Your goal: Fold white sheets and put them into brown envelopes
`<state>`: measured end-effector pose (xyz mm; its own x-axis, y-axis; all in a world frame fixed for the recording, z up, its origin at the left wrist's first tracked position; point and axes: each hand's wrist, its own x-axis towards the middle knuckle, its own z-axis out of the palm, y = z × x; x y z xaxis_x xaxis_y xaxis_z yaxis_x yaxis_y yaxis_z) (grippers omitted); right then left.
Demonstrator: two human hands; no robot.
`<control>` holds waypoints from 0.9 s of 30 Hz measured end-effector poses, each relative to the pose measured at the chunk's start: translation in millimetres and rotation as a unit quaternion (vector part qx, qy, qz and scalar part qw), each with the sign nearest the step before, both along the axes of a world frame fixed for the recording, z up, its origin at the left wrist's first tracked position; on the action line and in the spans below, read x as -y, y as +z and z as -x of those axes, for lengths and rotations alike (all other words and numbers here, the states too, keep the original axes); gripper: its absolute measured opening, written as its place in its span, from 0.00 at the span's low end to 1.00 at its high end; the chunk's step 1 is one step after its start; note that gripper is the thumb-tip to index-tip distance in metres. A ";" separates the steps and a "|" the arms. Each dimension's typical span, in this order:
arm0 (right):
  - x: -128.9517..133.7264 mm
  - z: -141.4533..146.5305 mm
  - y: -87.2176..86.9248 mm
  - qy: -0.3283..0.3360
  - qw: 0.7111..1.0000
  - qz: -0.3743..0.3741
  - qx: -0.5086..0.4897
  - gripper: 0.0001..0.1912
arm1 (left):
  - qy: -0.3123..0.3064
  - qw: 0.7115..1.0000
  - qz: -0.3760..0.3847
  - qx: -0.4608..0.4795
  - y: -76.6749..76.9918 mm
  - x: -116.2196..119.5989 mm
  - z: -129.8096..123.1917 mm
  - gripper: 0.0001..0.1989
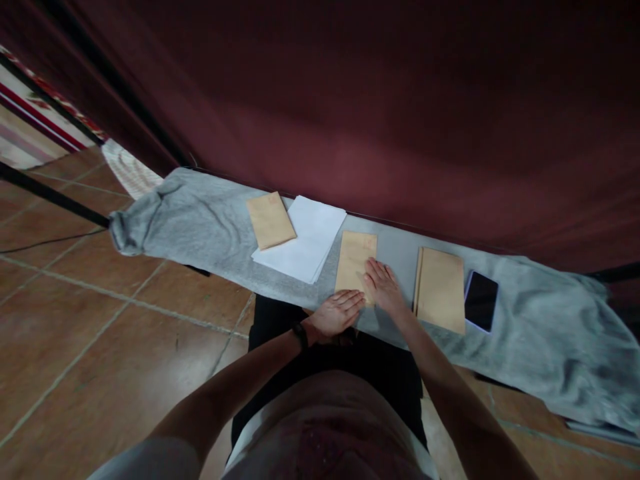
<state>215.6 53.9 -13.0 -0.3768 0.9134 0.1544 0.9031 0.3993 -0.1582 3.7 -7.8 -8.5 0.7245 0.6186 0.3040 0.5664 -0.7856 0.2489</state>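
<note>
A tan paper envelope (355, 257) lies flat in front of me on the narrow cloth-covered table. My left hand (336, 313) rests across its near end, fingers stretched out flat and pointing right. On the envelope's right edge lies my right hand (384, 285), its fingers extended and pressed down. Left of them, several white paper sheets (313, 233) are stacked slightly askew, and another tan envelope (271, 220) overlaps their left side. To the right sits a pile of tan envelopes (441, 287).
A dark-screened phone (481, 301) lies right of the envelope pile. Grey cloth (195, 213) covers the table and bunches at both ends. A dark red curtain (350, 160) hangs along the far edge. Tiled floor (90, 333) and black metal poles (55, 197) are at left.
</note>
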 end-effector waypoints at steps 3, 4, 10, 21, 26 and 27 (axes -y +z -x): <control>13.1 0.8 2.9 0.014 1.000 -0.011 0.006 0.28 | -0.001 1.000 0.001 0.002 2.0 0.5 0.0 0.20; 17.4 1.3 3.7 0.016 1.000 -0.012 0.007 0.28 | 0.000 1.000 0.000 0.003 2.6 0.7 0.0 0.21; 44.4 1.4 4.5 0.029 1.000 -0.003 -0.003 0.28 | 0.000 1.000 -0.005 -0.002 3.2 1.0 -0.3 0.21; 83.7 -5.9 3.7 0.060 0.996 0.011 -0.067 0.28 | 0.005 1.000 0.002 0.013 0.2 2.2 -1.5 0.21; 84.5 -9.6 1.8 0.052 0.990 0.002 -0.133 0.23 | 0.046 0.997 0.032 0.053 1.8 -2.9 -2.3 0.18; 83.1 -9.8 1.0 0.044 0.988 -0.002 -0.149 0.22 | 0.057 0.996 0.038 0.059 2.4 -4.8 -1.6 0.18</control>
<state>225.4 -29.1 -12.1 -0.3919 0.8781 0.2745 0.7781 0.4755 -0.4105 5.3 -3.0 -6.1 0.6099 0.7196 0.3320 0.6152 -0.6940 0.3741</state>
